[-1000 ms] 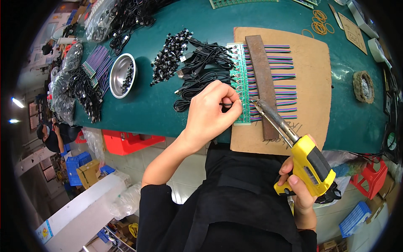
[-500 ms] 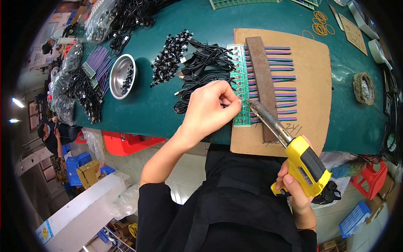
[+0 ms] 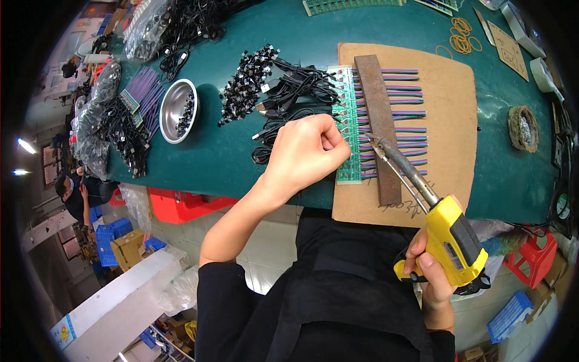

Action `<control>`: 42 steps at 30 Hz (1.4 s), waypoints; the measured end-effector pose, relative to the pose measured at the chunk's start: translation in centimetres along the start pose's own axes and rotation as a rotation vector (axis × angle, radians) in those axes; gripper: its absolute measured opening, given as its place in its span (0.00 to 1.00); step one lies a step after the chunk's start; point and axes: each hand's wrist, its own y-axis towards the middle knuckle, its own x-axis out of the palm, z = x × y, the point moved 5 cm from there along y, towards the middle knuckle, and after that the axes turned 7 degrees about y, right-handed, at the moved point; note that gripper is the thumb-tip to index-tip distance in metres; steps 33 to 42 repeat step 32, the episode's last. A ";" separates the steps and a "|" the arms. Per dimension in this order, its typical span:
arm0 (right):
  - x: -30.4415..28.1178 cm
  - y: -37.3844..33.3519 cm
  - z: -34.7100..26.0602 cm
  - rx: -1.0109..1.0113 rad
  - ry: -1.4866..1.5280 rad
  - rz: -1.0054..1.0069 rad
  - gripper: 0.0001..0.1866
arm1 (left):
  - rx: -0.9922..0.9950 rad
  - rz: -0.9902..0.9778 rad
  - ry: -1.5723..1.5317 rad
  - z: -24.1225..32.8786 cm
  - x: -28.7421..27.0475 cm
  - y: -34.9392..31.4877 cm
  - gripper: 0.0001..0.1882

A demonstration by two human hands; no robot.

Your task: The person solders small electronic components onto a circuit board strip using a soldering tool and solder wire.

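My left hand (image 3: 307, 151) is closed in a pinch at the left edge of a green circuit board strip (image 3: 348, 172). It seems to hold the end of a black cable, mostly hidden by the fingers. My right hand (image 3: 433, 271) is wrapped round a yellow and black soldering gun (image 3: 455, 241). The gun's tip hovers just right of the board, over a rusty metal bar (image 3: 381, 120). This bar lies across bundles of coloured wires (image 3: 410, 113) extending right from the board. More black cables (image 3: 301, 87) with plugs lie left of the board.
Cardboard (image 3: 446, 133) lies beneath the board and bar. Left on the green table (image 3: 217, 160) are a metal bowl (image 3: 170, 114) of small black parts and a black parts pile (image 3: 244, 84). Rubber bands (image 3: 461, 37) and a round brown dish (image 3: 522, 128) lie right. A person (image 3: 78, 196) sits far left.
The soldering gun has moved right and slightly toward me, its tip drawing away from the board. My left hand keeps its pinch in nearly the same place.
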 end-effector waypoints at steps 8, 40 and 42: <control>-1.6 0.2 0.0 -0.098 0.111 -0.021 0.18 | 0.163 -0.040 0.003 0.4 -0.8 -0.2 0.09; -3.2 0.5 -1.2 -0.306 0.168 0.158 0.22 | 0.190 -0.086 -0.556 -1.1 -10.0 7.6 0.19; -3.2 0.5 -1.2 -0.306 0.168 0.158 0.22 | 0.190 -0.086 -0.556 -1.1 -10.0 7.6 0.19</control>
